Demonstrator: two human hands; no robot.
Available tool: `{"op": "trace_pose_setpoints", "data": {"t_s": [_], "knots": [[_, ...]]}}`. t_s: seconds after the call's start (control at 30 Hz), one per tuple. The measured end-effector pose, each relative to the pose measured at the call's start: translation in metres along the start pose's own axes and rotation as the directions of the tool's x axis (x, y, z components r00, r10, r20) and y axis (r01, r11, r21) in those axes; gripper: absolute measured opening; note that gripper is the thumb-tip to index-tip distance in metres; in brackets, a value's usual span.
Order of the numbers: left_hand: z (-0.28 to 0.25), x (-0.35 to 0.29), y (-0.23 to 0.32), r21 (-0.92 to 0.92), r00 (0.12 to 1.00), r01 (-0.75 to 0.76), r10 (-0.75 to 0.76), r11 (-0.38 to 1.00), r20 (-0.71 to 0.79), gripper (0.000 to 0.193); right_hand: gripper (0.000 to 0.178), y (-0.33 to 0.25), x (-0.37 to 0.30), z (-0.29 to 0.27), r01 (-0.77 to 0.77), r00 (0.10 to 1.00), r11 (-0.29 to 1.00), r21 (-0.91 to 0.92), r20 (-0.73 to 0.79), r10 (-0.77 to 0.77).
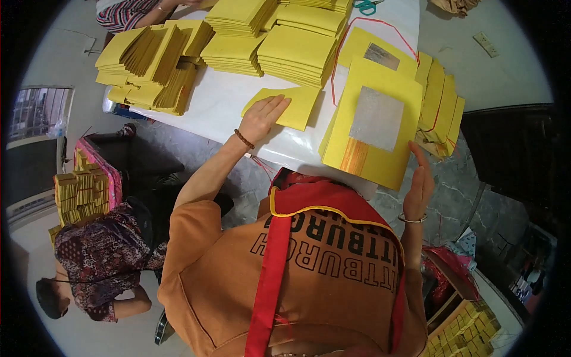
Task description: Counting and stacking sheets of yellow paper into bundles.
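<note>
My left hand [264, 116] lies flat, fingers stretched out, on a folded yellow paper [304, 102] near the table's front edge. To its right is a pile of flat yellow sheets [383, 163]. The top sheet bears a silver square [377, 119] and an orange strip [354, 156]. My right hand [420, 184] is at the right edge of this pile with its fingers extended and nothing in them. Whether its fingertips touch the paper I cannot tell. Another yellow sheet with a silver patch [382, 56] shows behind the top one.
Stacks of folded yellow paper [297, 50] cover the far side of the white table [226, 101], with more stacks [148, 53] at left. Tied yellow bundles [437, 98] stand at right. Teal-handled scissors [366, 7] lie at the back. Another person [107, 256] bends at lower left.
</note>
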State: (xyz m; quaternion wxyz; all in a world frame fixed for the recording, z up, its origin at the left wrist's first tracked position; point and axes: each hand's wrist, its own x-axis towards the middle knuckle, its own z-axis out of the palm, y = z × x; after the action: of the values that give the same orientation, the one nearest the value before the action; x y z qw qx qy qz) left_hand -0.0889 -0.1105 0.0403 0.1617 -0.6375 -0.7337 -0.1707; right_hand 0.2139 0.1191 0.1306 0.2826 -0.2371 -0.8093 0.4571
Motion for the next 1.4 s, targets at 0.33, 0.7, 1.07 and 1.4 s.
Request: {"op": "trace_pose_setpoints", "data": {"t_s": [0.33,0.7,1.07,1.4], "knots": [[0.028,-0.038,0.009,-0.069,0.933,0.174,-0.142,0.982,0.330,0.052,0.027,-0.003,-0.002,-0.001,0.038,0.994,0.954,-0.298,0.107,-0.006],[-0.005,0.007,0.023,-0.049,0.939,0.110,-0.088,0.993,0.333,0.027,0.024,-0.005,0.014,-0.007,0.332,0.919,0.846,-0.418,0.345,-0.191],[-0.078,0.110,0.144,-0.473,0.938,-0.224,0.320,0.852,0.131,0.030,0.015,0.012,0.003,-0.028,0.183,0.955,0.975,-0.127,0.259,-0.146],[-0.072,0.124,0.126,-0.729,0.922,0.055,0.245,0.682,0.299,0.013,0.041,0.020,0.004,-0.025,-0.078,0.980,0.948,0.310,0.200,0.016]]}}
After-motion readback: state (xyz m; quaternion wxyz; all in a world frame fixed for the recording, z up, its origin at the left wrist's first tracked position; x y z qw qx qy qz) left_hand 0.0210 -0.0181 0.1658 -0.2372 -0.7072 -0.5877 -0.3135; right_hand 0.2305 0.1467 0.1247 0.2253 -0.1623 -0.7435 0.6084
